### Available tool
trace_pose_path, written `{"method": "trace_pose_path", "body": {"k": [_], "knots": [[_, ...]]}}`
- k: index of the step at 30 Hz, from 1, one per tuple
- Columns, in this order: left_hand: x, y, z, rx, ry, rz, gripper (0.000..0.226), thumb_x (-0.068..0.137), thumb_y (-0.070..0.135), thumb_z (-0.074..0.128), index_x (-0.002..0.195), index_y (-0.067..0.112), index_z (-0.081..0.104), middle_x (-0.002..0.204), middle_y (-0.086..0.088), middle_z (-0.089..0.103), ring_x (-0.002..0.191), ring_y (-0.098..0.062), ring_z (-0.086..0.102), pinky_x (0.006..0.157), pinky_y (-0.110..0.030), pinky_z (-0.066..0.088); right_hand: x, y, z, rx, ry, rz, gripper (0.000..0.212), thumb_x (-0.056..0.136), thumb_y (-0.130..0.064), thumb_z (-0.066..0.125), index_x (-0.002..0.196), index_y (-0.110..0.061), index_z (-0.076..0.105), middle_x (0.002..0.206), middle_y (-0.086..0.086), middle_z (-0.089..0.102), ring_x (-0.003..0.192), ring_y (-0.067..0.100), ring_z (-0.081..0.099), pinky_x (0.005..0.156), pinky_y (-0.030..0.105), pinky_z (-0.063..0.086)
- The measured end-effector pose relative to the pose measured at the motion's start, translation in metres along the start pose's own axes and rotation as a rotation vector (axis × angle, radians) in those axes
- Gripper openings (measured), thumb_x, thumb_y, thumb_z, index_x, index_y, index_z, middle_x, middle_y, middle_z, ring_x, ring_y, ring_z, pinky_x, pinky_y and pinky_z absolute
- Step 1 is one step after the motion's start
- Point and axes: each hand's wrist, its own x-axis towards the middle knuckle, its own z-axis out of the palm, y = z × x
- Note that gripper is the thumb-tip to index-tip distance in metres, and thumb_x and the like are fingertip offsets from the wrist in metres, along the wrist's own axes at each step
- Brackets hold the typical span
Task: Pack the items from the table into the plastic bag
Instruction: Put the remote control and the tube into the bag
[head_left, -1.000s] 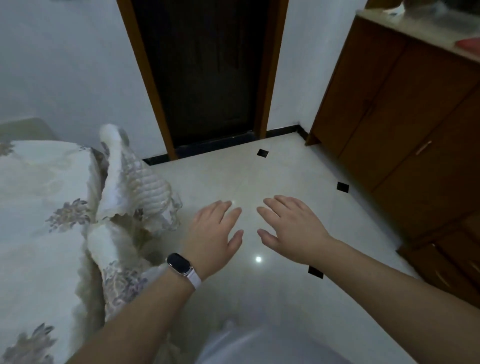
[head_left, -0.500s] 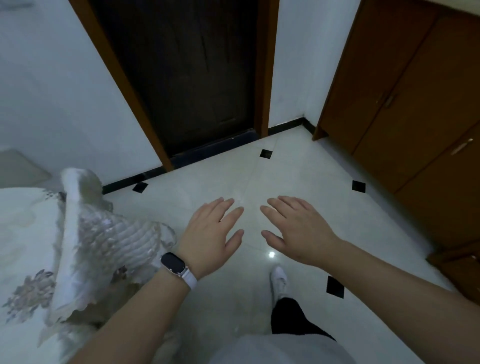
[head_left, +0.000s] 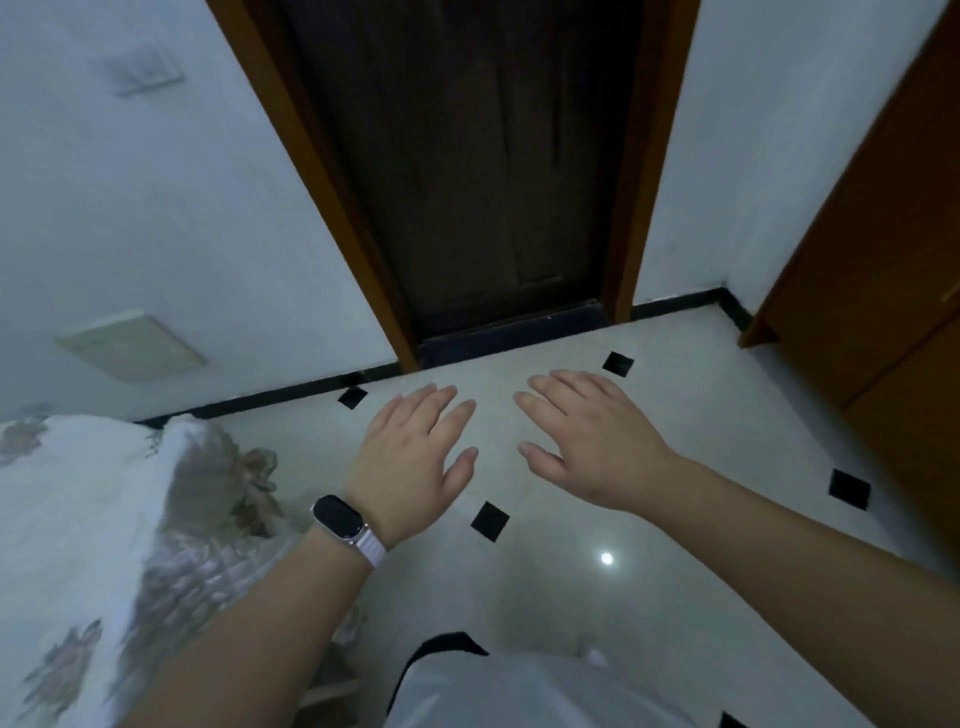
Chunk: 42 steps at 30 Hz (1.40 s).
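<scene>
My left hand and my right hand are held out in front of me, palms down, fingers straight and spread, above the pale tiled floor. Neither hand holds or touches anything. A dark watch on a white strap sits on my left wrist. No plastic bag and no items for packing are in view. A table covered with a cream floral cloth stands at the lower left, and only its cloth shows.
A dark wooden door in a brown frame stands straight ahead. Brown wooden cabinets line the right side. The glossy floor has small black diamond tiles. White walls flank the door. My white garment shows at the bottom edge.
The view has tilted up and shifted toward the door; the clothed table has slid further to the lower left. Both hands stay open, side by side, empty.
</scene>
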Motion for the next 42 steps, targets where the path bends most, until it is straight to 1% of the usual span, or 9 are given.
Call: {"method": "trace_pose_path", "body": {"k": [3, 7, 10, 14, 18, 24, 27, 35, 42], "knots": [[0.013, -0.032, 0.005, 0.008, -0.005, -0.075, 0.052, 0.092, 0.047, 0.042, 0.134, 0.019, 0.053, 0.135, -0.009, 0.057, 0.126, -0.03, 0.052, 0.102, -0.05, 0.044, 0.048, -0.003, -0.003, -0.001, -0.029, -0.066, 0.063, 0.092, -0.056, 0.026, 0.139, -0.021, 0.05, 0.141, 0.004, 0.053, 0.13, 0.025, 0.046, 0.108, 0.042, 0.035], [0.031, -0.086, 0.018, -0.009, 0.049, -0.171, 0.049, 0.091, 0.044, 0.049, 0.131, 0.017, 0.056, 0.133, -0.01, 0.059, 0.124, -0.03, 0.053, 0.102, -0.048, 0.045, 0.122, -0.014, 0.001, -0.016, -0.074, -0.141, 0.068, 0.09, -0.057, 0.021, 0.141, -0.021, 0.048, 0.143, 0.004, 0.051, 0.132, 0.025, 0.044, 0.109, 0.043, 0.034], [0.049, -0.136, 0.034, -0.046, 0.102, -0.211, 0.048, 0.092, 0.043, 0.052, 0.131, 0.017, 0.056, 0.134, -0.009, 0.058, 0.124, -0.028, 0.052, 0.102, -0.048, 0.044, 0.185, -0.026, 0.008, -0.022, -0.076, -0.185, 0.069, 0.09, -0.058, 0.018, 0.144, -0.023, 0.043, 0.148, 0.003, 0.045, 0.138, 0.025, 0.038, 0.113, 0.042, 0.028], [0.081, -0.214, 0.045, -0.061, 0.093, -0.266, 0.047, 0.092, 0.043, 0.051, 0.131, 0.018, 0.056, 0.135, -0.007, 0.058, 0.127, -0.027, 0.051, 0.105, -0.048, 0.042, 0.275, -0.043, 0.011, -0.039, -0.093, -0.245, 0.06, 0.097, -0.055, 0.031, 0.147, -0.024, 0.037, 0.153, 0.001, 0.038, 0.142, 0.022, 0.03, 0.116, 0.04, 0.02], [0.108, -0.291, 0.038, -0.051, 0.148, -0.285, 0.047, 0.092, 0.044, 0.048, 0.13, 0.019, 0.057, 0.134, -0.005, 0.059, 0.127, -0.026, 0.052, 0.106, -0.046, 0.041, 0.358, -0.07, 0.002, -0.08, -0.029, -0.277, 0.059, 0.095, -0.055, 0.035, 0.143, -0.024, 0.045, 0.146, 0.0, 0.047, 0.137, 0.022, 0.039, 0.113, 0.039, 0.025], [0.135, -0.387, 0.03, -0.026, 0.214, -0.366, 0.043, 0.089, 0.038, 0.061, 0.127, 0.017, 0.059, 0.13, -0.008, 0.061, 0.123, -0.029, 0.054, 0.101, -0.048, 0.045, 0.469, -0.101, 0.003, -0.104, 0.01, -0.392, 0.053, 0.095, -0.051, 0.042, 0.14, -0.024, 0.047, 0.143, -0.001, 0.049, 0.134, 0.02, 0.04, 0.111, 0.037, 0.029], [0.141, -0.419, 0.037, -0.011, 0.254, -0.393, 0.041, 0.088, 0.037, 0.06, 0.123, 0.016, 0.061, 0.127, -0.008, 0.063, 0.12, -0.029, 0.056, 0.098, -0.047, 0.046, 0.513, -0.111, 0.01, -0.104, 0.009, -0.412, 0.055, 0.094, -0.053, 0.041, 0.14, -0.024, 0.047, 0.144, -0.001, 0.049, 0.134, 0.02, 0.04, 0.111, 0.037, 0.03], [0.183, -0.509, 0.056, 0.045, 0.196, -0.59, 0.044, 0.088, 0.039, 0.058, 0.126, 0.016, 0.059, 0.131, -0.008, 0.059, 0.124, -0.031, 0.052, 0.101, -0.047, 0.043, 0.661, -0.117, 0.046, -0.009, 0.014, -0.621, 0.056, 0.092, -0.051, 0.04, 0.133, -0.016, 0.056, 0.135, 0.008, 0.056, 0.125, 0.029, 0.049, 0.104, 0.044, 0.04], [0.255, -0.584, 0.048, 0.156, 0.093, -0.736, 0.045, 0.089, 0.042, 0.056, 0.128, 0.021, 0.058, 0.133, -0.006, 0.059, 0.125, -0.029, 0.053, 0.101, -0.046, 0.044, 0.794, -0.11, 0.055, 0.039, -0.027, -0.738, 0.059, 0.093, -0.053, 0.032, 0.136, -0.018, 0.053, 0.139, 0.007, 0.054, 0.128, 0.029, 0.048, 0.107, 0.045, 0.036]]}}
